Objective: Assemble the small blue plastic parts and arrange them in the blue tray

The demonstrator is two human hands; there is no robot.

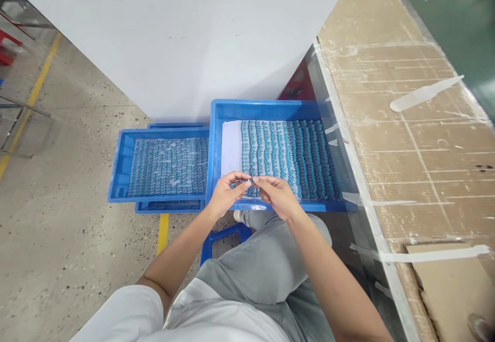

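Observation:
My left hand [228, 191] and my right hand [277, 191] meet fingertip to fingertip over the front of a blue plastic tray [214, 141]. Both are closed in a pinch. Something small sits between the fingertips, mostly hidden; a bit of blue shows by the left fingers, but its kind cannot be made out. Below them lie tight rows of small blue-and-white pieces [270, 146] on a white sheet [231, 146], whose left strip is bare. Toward the right, the rows look darker blue.
To the left, a second blue tray [124, 164] of similar pieces rests on another tray. A cardboard-covered bench [386, 151] with tape strips runs along the right. Behind the trays rises a white panel [193, 48]. Part of a blue stool [228, 233] shows beneath.

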